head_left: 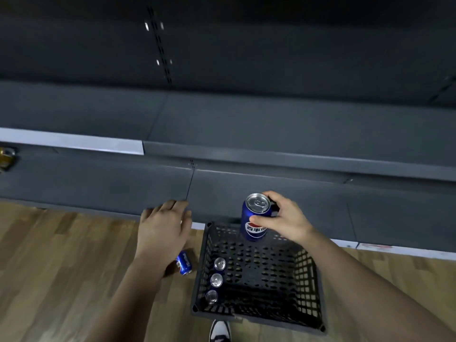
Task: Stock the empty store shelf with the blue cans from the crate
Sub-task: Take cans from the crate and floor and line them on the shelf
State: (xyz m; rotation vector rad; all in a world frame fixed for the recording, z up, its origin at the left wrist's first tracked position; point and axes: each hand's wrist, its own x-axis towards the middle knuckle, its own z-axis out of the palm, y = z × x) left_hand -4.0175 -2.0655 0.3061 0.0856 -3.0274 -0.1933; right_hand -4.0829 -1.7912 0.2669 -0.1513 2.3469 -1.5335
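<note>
My right hand (pixel 283 218) grips a blue can (pixel 255 218) upright above the far rim of the black crate (pixel 311 287). Three more blue cans (pixel 216 280) stand in a row along the crate's left wall. Another blue can (pixel 183 262) lies on its side on the wooden floor, just left of the crate and partly hidden under my left wrist. My left hand (pixel 164 225) hovers palm down with relaxed fingers over the front edge of the lowest dark grey shelf (pixel 123 186), holding nothing.
A second dark shelf (pixel 222 119) runs above the lowest one, with a white price strip (pixel 74 141) on its left front edge. A gold-coloured object (pixel 6 157) sits at the far left. My shoe (pixel 219 332) shows below the crate on the wooden floor (pixel 61 267).
</note>
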